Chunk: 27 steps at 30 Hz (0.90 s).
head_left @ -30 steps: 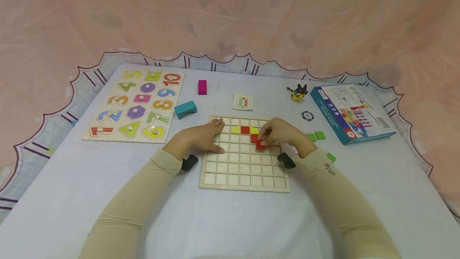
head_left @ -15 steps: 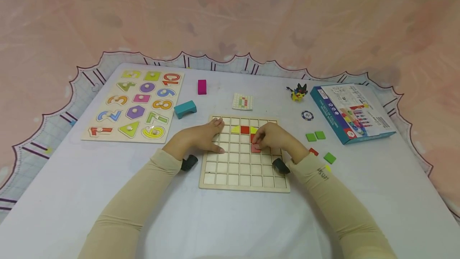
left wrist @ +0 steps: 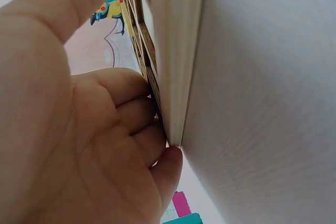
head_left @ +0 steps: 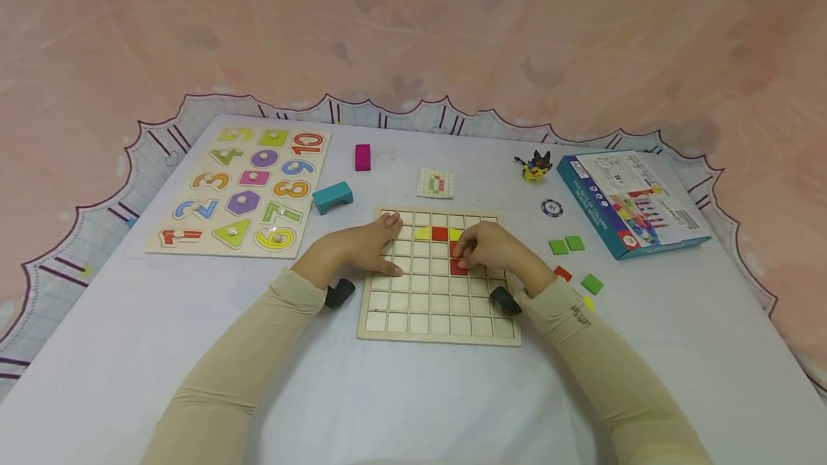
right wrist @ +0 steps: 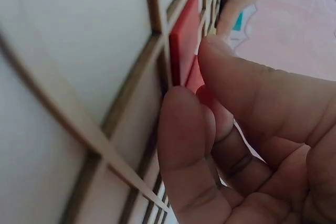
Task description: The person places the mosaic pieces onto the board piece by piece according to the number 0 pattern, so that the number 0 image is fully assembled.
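Observation:
My left hand (head_left: pixel 370 247) rests on the left edge of a wooden grid board (head_left: pixel 439 332), fingers spread. In the left wrist view, the fingers lie along the board's side (left wrist: pixel 181 77). Over the board's upper right, my right hand (head_left: pixel 487 246) has its curled thumb and fingers at a red square tile (head_left: pixel 459 268). The right wrist view shows this red tile (right wrist: pixel 184 40) standing slightly proud of its cell, a fingertip at its edge. Another red tile (head_left: pixel 455 248), partly hidden by the fingers, lies above it. One more red tile (head_left: pixel 439 234) sits between two yellow pieces (head_left: pixel 423 233).
A pattern card (head_left: pixel 436 183) lies behind the board. Green tiles (head_left: pixel 558 247), a red piece (head_left: pixel 563 273) and a poker chip (head_left: pixel 552 208) are at right, near a toy figure (head_left: pixel 535 167) and box (head_left: pixel 633 199). Left are a number puzzle (head_left: pixel 244 192) and blocks (head_left: pixel 333 197).
My right hand has moved slightly left and down with the red tile, which now lies flatter at a cell under the other red one. The left hand stays in place.

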Each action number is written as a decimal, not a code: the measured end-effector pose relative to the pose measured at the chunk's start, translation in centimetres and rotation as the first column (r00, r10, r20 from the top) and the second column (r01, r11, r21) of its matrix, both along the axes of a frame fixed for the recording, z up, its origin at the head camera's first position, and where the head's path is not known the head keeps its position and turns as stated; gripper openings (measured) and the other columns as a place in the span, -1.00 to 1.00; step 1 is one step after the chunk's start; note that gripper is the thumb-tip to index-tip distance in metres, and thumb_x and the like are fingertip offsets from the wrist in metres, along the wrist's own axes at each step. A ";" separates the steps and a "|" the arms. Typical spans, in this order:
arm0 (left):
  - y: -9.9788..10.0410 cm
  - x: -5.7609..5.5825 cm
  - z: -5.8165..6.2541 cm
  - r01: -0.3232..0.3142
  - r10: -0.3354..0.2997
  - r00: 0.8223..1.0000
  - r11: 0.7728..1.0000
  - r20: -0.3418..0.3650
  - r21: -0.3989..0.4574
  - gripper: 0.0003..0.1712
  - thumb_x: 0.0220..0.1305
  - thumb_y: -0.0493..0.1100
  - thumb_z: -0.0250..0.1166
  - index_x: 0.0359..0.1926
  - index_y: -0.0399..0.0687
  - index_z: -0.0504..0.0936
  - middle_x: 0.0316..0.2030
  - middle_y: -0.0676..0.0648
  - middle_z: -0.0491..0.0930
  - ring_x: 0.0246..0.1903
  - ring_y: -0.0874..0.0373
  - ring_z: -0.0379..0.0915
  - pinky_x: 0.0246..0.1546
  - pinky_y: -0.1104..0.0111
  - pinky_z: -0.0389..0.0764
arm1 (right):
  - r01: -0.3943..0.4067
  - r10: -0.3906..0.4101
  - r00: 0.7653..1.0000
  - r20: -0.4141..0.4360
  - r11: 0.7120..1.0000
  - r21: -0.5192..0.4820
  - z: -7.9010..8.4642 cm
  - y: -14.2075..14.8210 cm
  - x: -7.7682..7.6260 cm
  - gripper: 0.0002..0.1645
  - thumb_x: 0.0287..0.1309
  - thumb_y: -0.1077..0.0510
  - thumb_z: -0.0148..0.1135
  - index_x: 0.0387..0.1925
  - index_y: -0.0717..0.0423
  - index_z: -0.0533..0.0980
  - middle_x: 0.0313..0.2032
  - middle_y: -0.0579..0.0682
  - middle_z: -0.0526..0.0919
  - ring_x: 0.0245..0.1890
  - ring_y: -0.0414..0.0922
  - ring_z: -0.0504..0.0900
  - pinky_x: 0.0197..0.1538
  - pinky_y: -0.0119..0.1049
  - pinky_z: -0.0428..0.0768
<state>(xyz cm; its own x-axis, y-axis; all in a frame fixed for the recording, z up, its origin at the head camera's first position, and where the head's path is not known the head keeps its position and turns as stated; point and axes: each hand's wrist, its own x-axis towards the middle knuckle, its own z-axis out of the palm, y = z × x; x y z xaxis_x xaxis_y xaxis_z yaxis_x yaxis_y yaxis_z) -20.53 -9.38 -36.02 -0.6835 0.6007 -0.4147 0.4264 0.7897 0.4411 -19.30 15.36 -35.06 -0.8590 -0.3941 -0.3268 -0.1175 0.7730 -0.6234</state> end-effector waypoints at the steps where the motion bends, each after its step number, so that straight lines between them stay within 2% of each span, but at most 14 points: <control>1: 0.0 0.0 -0.1 0.002 -0.002 1.000 1.000 -0.001 -0.001 0.10 0.14 0.16 0.25 0.42 -0.25 -0.20 0.44 -0.18 -0.35 0.42 -0.02 -0.50 0.40 0.15 -0.24 | 0.008 -0.008 1.000 0.001 1.000 -0.003 0.1 0.1 0.0 -0.88 -0.08 0.26 0.38 -0.40 0.16 0.61 -0.52 -0.06 0.54 -0.43 -0.16 0.43 -0.31 -0.37 0.40; 7: 0.0 -0.1 -0.2 -0.011 0.011 1.000 1.000 0.002 -0.009 0.10 0.14 0.17 0.25 0.42 -0.22 -0.21 0.44 -0.16 -0.35 0.42 -0.01 -0.50 0.40 0.15 -0.25 | 0.044 -0.044 0.999 0.000 0.999 -0.007 1.0 1.3 -0.1 -0.90 -0.05 0.30 0.30 -0.39 0.17 0.61 -0.46 -0.03 0.56 -0.37 -0.12 0.45 -0.26 -0.34 0.41; 14: 0.0 -0.2 -0.3 -0.010 0.010 1.000 1.000 0.004 -0.016 0.10 0.14 0.17 0.24 0.42 -0.20 -0.22 0.44 -0.14 -0.35 0.42 0.00 -0.51 0.41 0.16 -0.25 | 0.072 -0.073 0.997 0.016 0.997 0.025 2.1 3.3 -0.4 -0.83 -0.01 0.31 0.26 -0.29 0.22 0.61 -0.38 0.02 0.57 -0.30 -0.08 0.45 -0.22 -0.32 0.42; 27: -0.1 -0.1 0.0 0.006 -0.006 1.000 1.000 0.002 0.002 0.10 0.14 0.14 0.25 0.41 -0.26 -0.21 0.44 -0.19 -0.35 0.42 -0.03 -0.49 0.40 0.14 -0.23 | 0.104 -0.109 0.992 0.066 0.992 0.068 2.8 9.6 0.3 -0.72 0.02 0.33 0.23 -0.15 0.30 0.57 -0.25 0.12 0.62 -0.30 -0.09 0.52 -0.13 -0.27 0.53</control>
